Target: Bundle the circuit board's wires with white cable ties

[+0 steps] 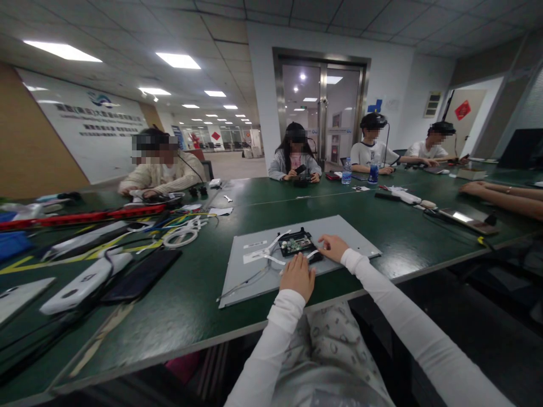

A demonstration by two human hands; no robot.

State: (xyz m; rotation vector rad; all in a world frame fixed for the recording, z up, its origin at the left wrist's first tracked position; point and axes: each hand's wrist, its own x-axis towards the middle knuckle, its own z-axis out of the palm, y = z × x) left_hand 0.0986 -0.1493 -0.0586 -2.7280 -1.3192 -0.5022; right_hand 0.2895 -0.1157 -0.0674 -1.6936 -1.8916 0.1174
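A green circuit board (297,245) in a black frame (313,257) lies on a flat grey panel (250,288). White flat cables (275,260) run from the board's left side, and thin wires (244,282) trail over the panel to its left corner. My left hand (297,277) rests at the near edge of the frame, fingers stretched out and close together. At the right side of the frame is my right hand (334,249), fingers bent and thumb apart, with nothing visible between them. Its contact with the frame is too small to make out.
Left on the green table (178,311) lie a black phone (142,275), a white device (87,282), coiled white cables (182,233) and a red strip (85,216). Several people sit around the table. Bottles (347,172) stand far off; a tablet (466,220) lies right.
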